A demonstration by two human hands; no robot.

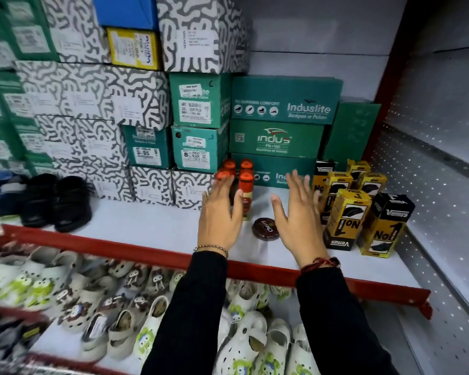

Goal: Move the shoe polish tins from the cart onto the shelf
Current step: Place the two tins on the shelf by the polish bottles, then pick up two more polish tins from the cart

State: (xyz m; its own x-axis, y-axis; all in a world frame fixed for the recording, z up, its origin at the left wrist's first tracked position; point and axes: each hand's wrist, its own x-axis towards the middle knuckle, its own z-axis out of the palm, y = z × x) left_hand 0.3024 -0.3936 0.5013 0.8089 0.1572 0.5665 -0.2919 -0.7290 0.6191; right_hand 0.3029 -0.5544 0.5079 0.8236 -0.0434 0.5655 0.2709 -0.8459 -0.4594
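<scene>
Tin: one round dark shoe polish tin (265, 229) lies flat on the white shelf (152, 226), lid up with "Cherry" lettering, in the gap between the two hands and a little nearer than their fingertips.
Left hand: the left hand (219, 216) hovers over the shelf, back of the hand up, fingers (222, 189) straight and spread, holding nothing.
Right hand: the right hand (298, 212) hovers just right of the tin, fingers (295, 185) extended and fanned apart, empty as well.
Sleeves: both forearms wear black sleeves (192, 307) (a thin chain sits at the left wrist, a red thread at the right).
Beyond the left fingers: orange-capped bottles (241, 174) stand upright in a small cluster, partly hidden by that hand.
Right of the right fingers: yellow and black cartons (349, 215) stand upright in a group, the nearest just beside the hand.
Behind both hands: green shoe boxes (282, 136) are stacked against the back wall, with black-and-white patterned boxes (92, 93) to their left.
Far left of the fingers: black shoes (56, 201) sit on the same shelf.
Below: white clogs (136, 315) fill the lower shelf under the red shelf edge (146, 251).
</scene>
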